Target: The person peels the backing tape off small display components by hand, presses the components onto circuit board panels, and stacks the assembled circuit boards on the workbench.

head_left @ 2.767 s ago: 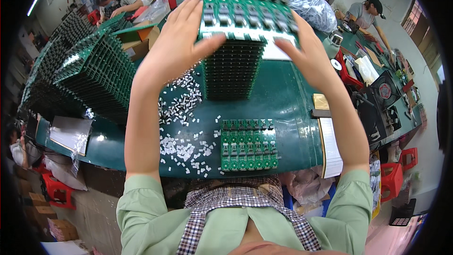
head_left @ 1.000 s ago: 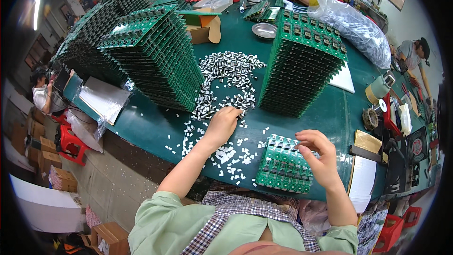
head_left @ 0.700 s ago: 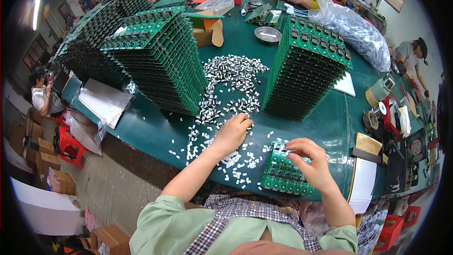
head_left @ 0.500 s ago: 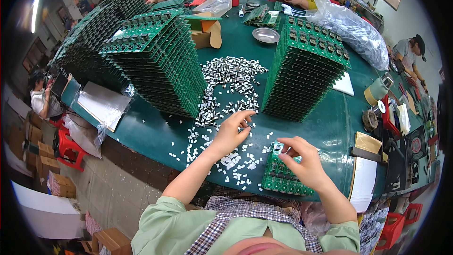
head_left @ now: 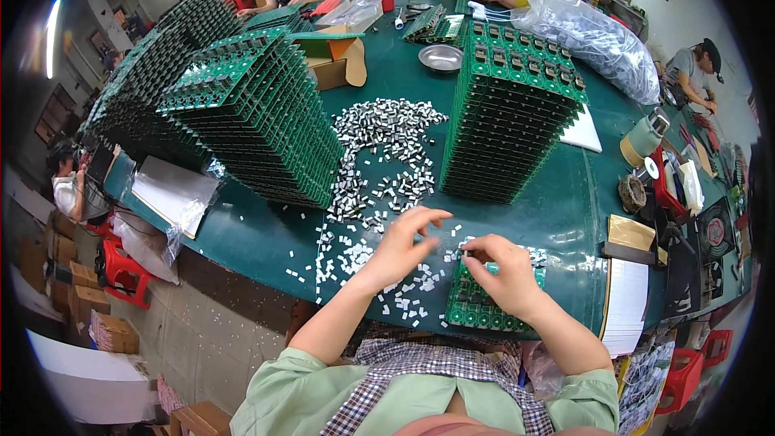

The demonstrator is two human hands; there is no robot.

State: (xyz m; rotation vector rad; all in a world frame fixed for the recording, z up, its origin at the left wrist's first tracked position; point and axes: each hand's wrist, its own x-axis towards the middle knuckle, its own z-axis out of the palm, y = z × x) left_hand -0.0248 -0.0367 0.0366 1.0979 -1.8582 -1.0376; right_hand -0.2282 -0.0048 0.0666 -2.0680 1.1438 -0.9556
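Observation:
A green circuit board panel (head_left: pixel 483 312) with rows of dark parts lies flat near the table's front edge. Over its far left corner, my right hand (head_left: pixel 507 276) has thumb and fingertips pinched together; whatever small thing they hold is too hidden to name. My left hand (head_left: pixel 401 249) hovers just left of the panel, above scattered small white pieces (head_left: pixel 416 300). Its fingers are apart and slightly blurred, with nothing visible in them. Beyond it spreads a heap of small black-and-white pieces (head_left: pixel 387 125).
Tall stacks of green boards stand on the left (head_left: pixel 258 121) and right (head_left: pixel 508 121) of the heap. Farther back are a metal dish (head_left: pixel 441 57), an open cardboard box (head_left: pixel 339 69) and a clear bag (head_left: pixel 597 44). A flask (head_left: pixel 646 141) stands at right. Co-workers sit across the table.
My left hand has drawn back from the heap toward the panel. My right fingertips have closed together at the panel's far left corner. The whole view has shifted slightly.

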